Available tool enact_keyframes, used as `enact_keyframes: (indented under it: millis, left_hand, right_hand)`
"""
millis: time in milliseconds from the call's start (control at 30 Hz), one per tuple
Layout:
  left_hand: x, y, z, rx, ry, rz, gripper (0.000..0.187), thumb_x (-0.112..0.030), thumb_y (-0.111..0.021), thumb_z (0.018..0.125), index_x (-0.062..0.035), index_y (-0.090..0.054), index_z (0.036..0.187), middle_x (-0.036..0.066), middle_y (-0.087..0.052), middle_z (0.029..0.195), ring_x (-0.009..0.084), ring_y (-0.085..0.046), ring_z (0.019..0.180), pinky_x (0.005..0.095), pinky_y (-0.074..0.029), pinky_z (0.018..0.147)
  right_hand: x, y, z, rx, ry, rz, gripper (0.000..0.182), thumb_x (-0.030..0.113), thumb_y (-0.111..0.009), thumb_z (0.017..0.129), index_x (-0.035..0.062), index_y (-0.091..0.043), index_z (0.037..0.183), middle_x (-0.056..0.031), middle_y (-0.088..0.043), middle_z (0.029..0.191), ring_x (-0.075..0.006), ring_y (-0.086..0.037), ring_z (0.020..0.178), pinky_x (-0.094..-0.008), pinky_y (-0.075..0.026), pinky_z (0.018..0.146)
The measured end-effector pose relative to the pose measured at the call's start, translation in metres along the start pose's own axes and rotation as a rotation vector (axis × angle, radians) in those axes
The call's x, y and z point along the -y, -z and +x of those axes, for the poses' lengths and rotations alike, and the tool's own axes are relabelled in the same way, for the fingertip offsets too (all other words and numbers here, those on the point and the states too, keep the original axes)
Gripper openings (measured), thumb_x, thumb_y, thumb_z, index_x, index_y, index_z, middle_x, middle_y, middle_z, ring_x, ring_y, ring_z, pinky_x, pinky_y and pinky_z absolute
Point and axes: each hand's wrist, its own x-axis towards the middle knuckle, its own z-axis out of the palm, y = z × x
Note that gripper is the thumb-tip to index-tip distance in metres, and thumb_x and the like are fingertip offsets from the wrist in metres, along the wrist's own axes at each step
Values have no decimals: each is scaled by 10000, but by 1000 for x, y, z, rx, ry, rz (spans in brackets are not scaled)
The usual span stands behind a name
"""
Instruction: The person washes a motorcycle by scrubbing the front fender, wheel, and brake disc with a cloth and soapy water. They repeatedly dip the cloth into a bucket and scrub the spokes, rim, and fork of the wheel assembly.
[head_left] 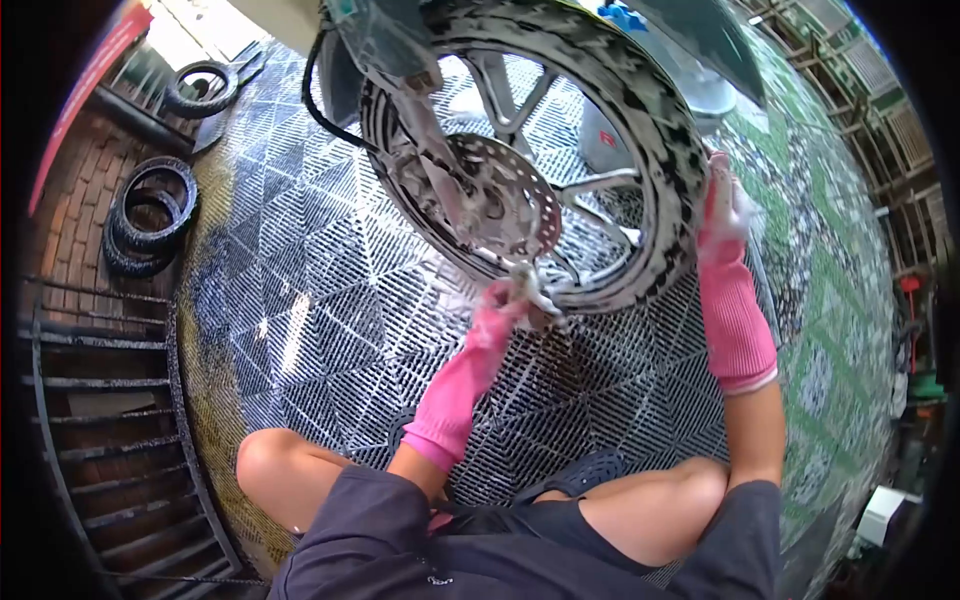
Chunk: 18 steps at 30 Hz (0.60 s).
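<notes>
A soapy motorcycle wheel (640, 235) with pale spokes stands in front of me, its black tyre (660, 125) streaked with white foam. Near its hub is a drilled brake disc (535, 205). Both my hands wear pink rubber gloves. My left hand (495, 312) is closed around a pale, foam-covered cloth (540, 300) at the lower rim, just below the disc. On the tyre's right side, my right hand (722, 215) lies along the tread with fingers stretched upward and foam on the glove. The fork leg (425, 125) hides part of the wheel.
Wet patterned mat (330, 310) covers the floor beneath the wheel. Loose tyres (150, 215) lie at the left, beside a black metal grate (110, 400). A grey container (605, 140) stands behind the spokes. Green patterned floor (830, 330) runs along the right.
</notes>
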Motion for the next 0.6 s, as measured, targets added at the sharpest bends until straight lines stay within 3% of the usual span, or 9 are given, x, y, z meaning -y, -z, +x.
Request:
enact_keyframes:
  millis: [67, 167, 233, 333, 367, 400, 467, 567, 600]
  left_hand:
    - [13, 31, 5, 283, -33, -346, 295, -72, -650, 904, -59, -595, 1193, 108, -677, 1151, 283, -670, 1097, 428, -545, 998]
    - [-2, 11, -14, 317, -131, -677, 645, -90, -616, 876, -86, -389, 1480, 140, -602, 1294, 309, -643, 1130, 419, -535, 1017]
    - [-1, 10, -17, 375, -144, -823, 658, -137, -634, 881, -92, -381, 1487, 149, -579, 1317, 311, -623, 1159, 422, -532, 1024]
    - [9, 10, -8, 417, -95, -916, 684, -206, -661, 889, -100, -368, 1497, 164, -545, 1352, 315, -593, 1203, 427, -527, 1034]
    - [13, 10, -4, 426, -77, -934, 694, -230, -671, 892, -103, -364, 1501, 169, -533, 1363, 317, -583, 1218, 429, -526, 1037]
    - [16, 11, -1, 428, -55, -948, 705, -253, -680, 894, -105, -359, 1504, 173, -522, 1375, 318, -573, 1233, 430, -524, 1040]
    - [24, 14, 0, 422, 14, -986, 729, -299, -698, 899, -111, -351, 1511, 183, -499, 1398, 320, -553, 1262, 433, -521, 1047]
    - [6, 2, -16, 484, 49, -1015, 769, -369, -725, 907, -119, -338, 1521, 197, -465, 1432, 324, -523, 1306, 438, -517, 1057]
    - [-8, -11, -22, 617, -121, -883, 852, -549, -683, 894, -146, -308, 1544, 174, -431, 1477, 340, -467, 1358, 470, -457, 1111]
  right_hand:
    - [-25, 18, -25, 147, -265, 435, 457, 280, -349, 1109, -45, -622, 1276, -111, -695, 1152, -159, -619, 1009, -299, -457, 968]
    - [-103, 77, -112, 165, -124, -253, 345, 234, -491, 1052, -15, -676, 1203, -86, -727, 1044, -136, -669, 825, -265, -534, 772]
    - [-88, 81, -180, -101, -719, 77, 277, 277, -598, 1006, 40, -702, 1105, -40, -734, 883, -123, -647, 662, -255, -516, 601]
    - [-197, 115, -317, -531, -862, 181, 307, 362, -629, 985, 95, -663, 1134, -84, -731, 919, -189, -673, 708, -301, -529, 638]
    - [-191, 102, -345, -611, -937, 518, 252, 272, -586, 986, 77, -622, 1140, -152, -660, 1087, -289, -645, 925, -381, -545, 791]
    - [-191, 87, -364, -712, -1082, 489, 353, 363, -643, 973, 114, -637, 1223, -115, -720, 1066, -242, -704, 888, -364, -561, 720]
    - [-157, 52, -349, -623, -1095, 188, 372, 292, -581, 1008, 89, -589, 1319, -125, -716, 1117, -247, -702, 881, -369, -577, 782]
    - [-102, 56, -285, 33, -978, 232, 419, 273, -551, 1038, 11, -537, 1364, -129, -706, 1179, -215, -694, 1003, -346, -557, 863]
    - [-84, 58, -258, 306, -945, 223, 465, 285, -543, 1043, -10, -504, 1399, -147, -665, 1273, -228, -665, 1101, -354, -538, 924]
